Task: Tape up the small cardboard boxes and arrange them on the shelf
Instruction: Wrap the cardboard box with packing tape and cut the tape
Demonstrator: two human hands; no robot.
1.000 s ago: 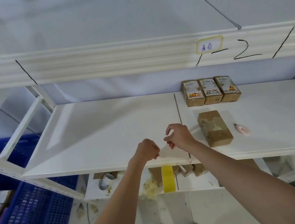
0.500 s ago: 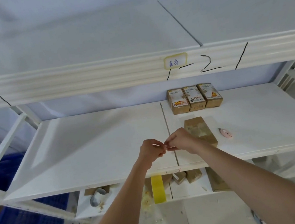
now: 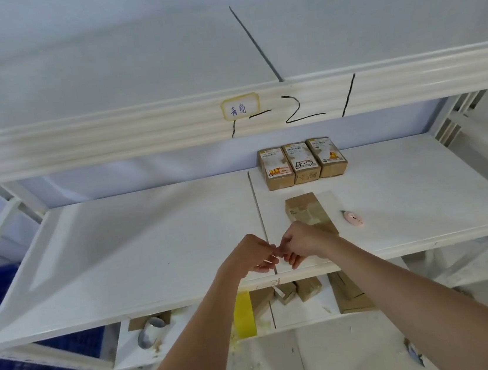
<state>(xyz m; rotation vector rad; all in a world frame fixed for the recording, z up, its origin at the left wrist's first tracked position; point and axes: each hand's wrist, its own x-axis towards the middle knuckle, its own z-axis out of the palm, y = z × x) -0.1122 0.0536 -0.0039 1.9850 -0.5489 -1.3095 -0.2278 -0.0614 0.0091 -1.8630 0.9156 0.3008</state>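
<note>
Cardboard box (image 3: 310,214), plain brown and lying flat on the shelf (image 3: 151,242), sits just beyond the hands; left hand (image 3: 250,258) and right hand (image 3: 300,244) meet fingertip to fingertip over the front edge, fingers curled as if pinching something thin between them, likely a tape strip, though too small to tell. That suggests taping is in hand; next the strip must go onto the box seam. Just beside the box lies a small pink cutter (image 3: 353,218). Three labelled boxes (image 3: 301,162) stand in a row at the back, one scrawled with unclear marker digits. Overhead, a tag (image 3: 239,109) reads 青岛, beside handwritten "1-2"
</note>
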